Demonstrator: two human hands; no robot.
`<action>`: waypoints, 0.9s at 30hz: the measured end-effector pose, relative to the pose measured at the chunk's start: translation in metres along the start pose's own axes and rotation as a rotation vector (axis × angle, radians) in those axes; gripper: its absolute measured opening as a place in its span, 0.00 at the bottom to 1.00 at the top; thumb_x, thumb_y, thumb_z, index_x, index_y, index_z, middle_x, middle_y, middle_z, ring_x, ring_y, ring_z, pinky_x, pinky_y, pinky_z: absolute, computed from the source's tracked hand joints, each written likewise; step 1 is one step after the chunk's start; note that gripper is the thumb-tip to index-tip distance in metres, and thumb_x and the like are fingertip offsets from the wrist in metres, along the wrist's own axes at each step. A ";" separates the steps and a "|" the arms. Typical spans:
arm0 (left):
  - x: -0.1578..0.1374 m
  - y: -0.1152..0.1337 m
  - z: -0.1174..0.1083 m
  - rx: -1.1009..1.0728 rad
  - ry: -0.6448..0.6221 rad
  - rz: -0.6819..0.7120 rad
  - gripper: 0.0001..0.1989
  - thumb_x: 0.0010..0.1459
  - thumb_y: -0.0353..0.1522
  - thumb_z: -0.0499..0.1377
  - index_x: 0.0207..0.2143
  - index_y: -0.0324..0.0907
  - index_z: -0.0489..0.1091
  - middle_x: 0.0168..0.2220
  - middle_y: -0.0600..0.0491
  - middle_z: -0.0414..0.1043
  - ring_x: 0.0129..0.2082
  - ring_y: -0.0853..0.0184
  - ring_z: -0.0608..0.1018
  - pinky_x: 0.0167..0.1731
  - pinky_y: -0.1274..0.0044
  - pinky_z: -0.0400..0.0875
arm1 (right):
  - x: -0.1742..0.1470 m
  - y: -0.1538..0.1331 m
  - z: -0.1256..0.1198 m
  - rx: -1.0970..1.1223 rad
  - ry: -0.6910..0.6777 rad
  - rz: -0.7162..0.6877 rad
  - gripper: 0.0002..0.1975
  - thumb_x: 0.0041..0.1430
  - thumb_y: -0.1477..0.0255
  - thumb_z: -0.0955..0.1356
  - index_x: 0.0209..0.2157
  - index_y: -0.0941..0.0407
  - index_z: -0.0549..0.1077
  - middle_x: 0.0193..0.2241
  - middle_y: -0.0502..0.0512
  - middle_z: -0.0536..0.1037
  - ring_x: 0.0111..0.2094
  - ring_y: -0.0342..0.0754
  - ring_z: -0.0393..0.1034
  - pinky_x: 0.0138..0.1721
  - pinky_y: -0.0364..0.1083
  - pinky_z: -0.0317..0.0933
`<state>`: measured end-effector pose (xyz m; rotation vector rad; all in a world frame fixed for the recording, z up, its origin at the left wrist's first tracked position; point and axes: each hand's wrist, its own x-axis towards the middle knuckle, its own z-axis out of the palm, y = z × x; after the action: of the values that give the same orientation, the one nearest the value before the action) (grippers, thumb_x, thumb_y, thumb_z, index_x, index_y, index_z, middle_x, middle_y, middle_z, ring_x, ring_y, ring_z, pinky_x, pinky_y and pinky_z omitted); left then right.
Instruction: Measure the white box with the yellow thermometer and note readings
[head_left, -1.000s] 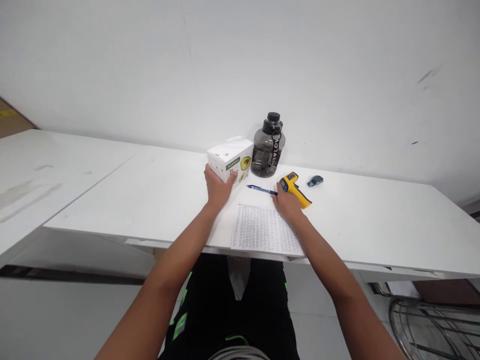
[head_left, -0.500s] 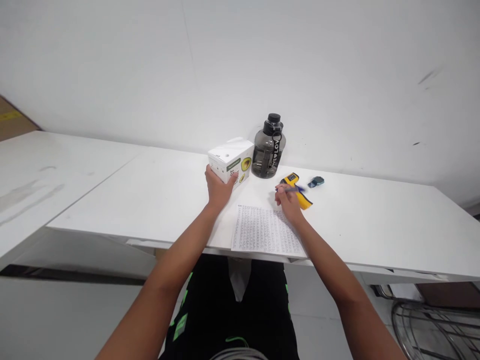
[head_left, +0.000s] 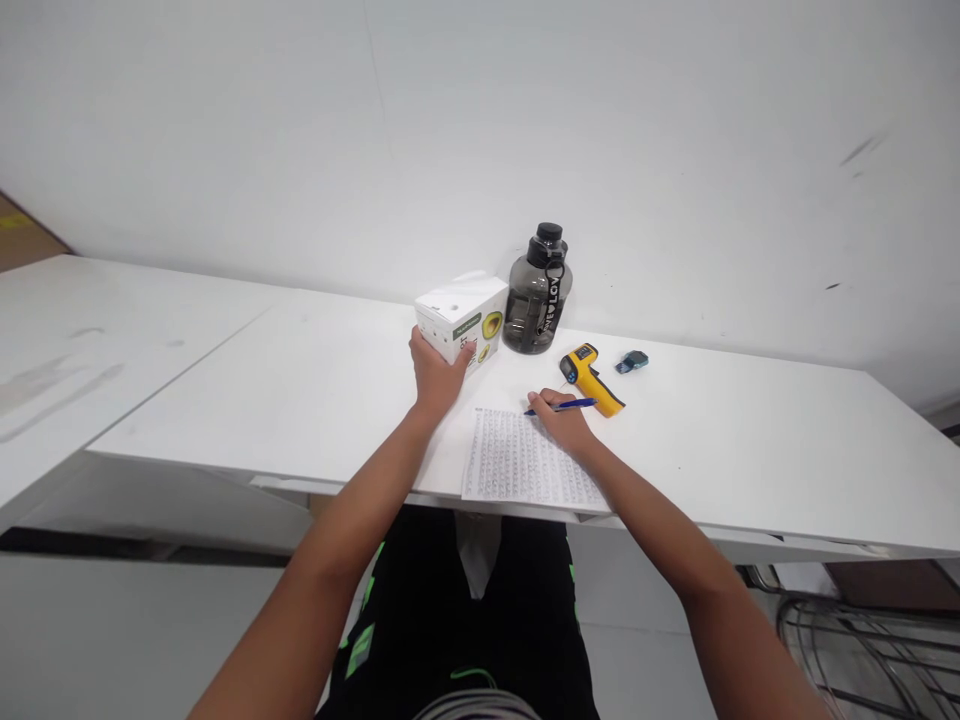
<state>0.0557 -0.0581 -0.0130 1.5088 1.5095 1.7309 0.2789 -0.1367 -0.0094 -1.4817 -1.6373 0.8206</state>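
Observation:
My left hand [head_left: 439, 380] grips the near lower part of a white box [head_left: 466, 310] printed with avocado halves, its thumb on the printed side. In my right hand [head_left: 561, 420] is a blue pen [head_left: 576, 404], its tip over the top edge of a paper sheet [head_left: 517, 460]. Rows of small printed or written marks fill the sheet, and my right hand and wrist cover its upper right part. Just beyond that hand lies a yellow and black infrared thermometer [head_left: 592, 382], apart from the pen hand's fingers.
A large grey see-through water bottle [head_left: 534, 300] with a black cap stands behind the box, near the wall. Right of the thermometer lies a small teal object [head_left: 632, 361] I cannot name. All rest on a white table [head_left: 765, 440]. A metal wire rack [head_left: 862, 640] is at lower right.
My right hand has moved left and toward me with the pen, from beside the thermometer onto the sheet's top edge. The thermometer is now more fully visible. My left hand stays on the box.

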 end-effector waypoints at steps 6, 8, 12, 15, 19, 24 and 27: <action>-0.001 0.002 0.000 -0.016 -0.001 -0.004 0.48 0.48 0.43 0.69 0.64 0.44 0.47 0.62 0.39 0.53 0.65 0.50 0.58 0.64 0.59 0.54 | 0.001 0.002 0.001 0.019 0.000 0.020 0.21 0.56 0.53 0.65 0.19 0.54 0.66 0.18 0.48 0.70 0.25 0.46 0.64 0.28 0.45 0.58; -0.001 0.003 -0.001 -0.009 0.004 -0.007 0.49 0.48 0.44 0.69 0.65 0.44 0.47 0.62 0.39 0.53 0.66 0.50 0.57 0.64 0.59 0.53 | 0.001 0.003 0.001 0.024 0.001 0.021 0.21 0.56 0.52 0.65 0.19 0.54 0.66 0.18 0.48 0.70 0.25 0.46 0.64 0.28 0.45 0.58; -0.001 0.003 -0.001 -0.016 0.007 -0.009 0.49 0.47 0.44 0.70 0.65 0.44 0.47 0.62 0.39 0.53 0.65 0.49 0.58 0.64 0.59 0.54 | 0.002 0.002 0.001 0.023 -0.004 0.018 0.21 0.56 0.53 0.65 0.20 0.54 0.67 0.19 0.49 0.71 0.27 0.47 0.66 0.29 0.45 0.59; -0.001 0.002 -0.001 -0.015 0.007 -0.011 0.49 0.47 0.45 0.69 0.65 0.44 0.47 0.61 0.39 0.54 0.65 0.49 0.57 0.64 0.58 0.54 | 0.002 0.002 0.001 0.019 0.003 0.014 0.20 0.57 0.54 0.65 0.19 0.54 0.67 0.19 0.49 0.71 0.27 0.47 0.66 0.30 0.45 0.59; -0.001 0.001 0.000 0.005 0.004 -0.020 0.49 0.48 0.45 0.69 0.65 0.43 0.46 0.61 0.39 0.54 0.65 0.49 0.56 0.64 0.58 0.53 | 0.001 0.000 0.001 0.002 0.010 0.013 0.19 0.57 0.57 0.65 0.19 0.54 0.67 0.20 0.49 0.71 0.27 0.47 0.65 0.30 0.45 0.58; -0.001 0.002 0.000 -0.024 0.012 -0.015 0.48 0.47 0.43 0.70 0.64 0.46 0.48 0.60 0.41 0.55 0.65 0.49 0.57 0.63 0.58 0.54 | 0.000 -0.001 0.000 0.017 -0.032 0.030 0.19 0.57 0.58 0.65 0.19 0.54 0.66 0.20 0.49 0.71 0.26 0.46 0.64 0.30 0.45 0.57; -0.001 0.004 -0.001 -0.008 0.004 -0.011 0.47 0.48 0.43 0.69 0.64 0.44 0.48 0.60 0.40 0.55 0.65 0.49 0.58 0.63 0.58 0.54 | 0.001 0.000 -0.001 0.027 -0.042 0.030 0.18 0.57 0.58 0.65 0.19 0.54 0.67 0.20 0.49 0.71 0.27 0.47 0.65 0.31 0.46 0.58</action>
<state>0.0569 -0.0608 -0.0099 1.4916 1.5088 1.7323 0.2795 -0.1360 -0.0088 -1.4824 -1.6319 0.8922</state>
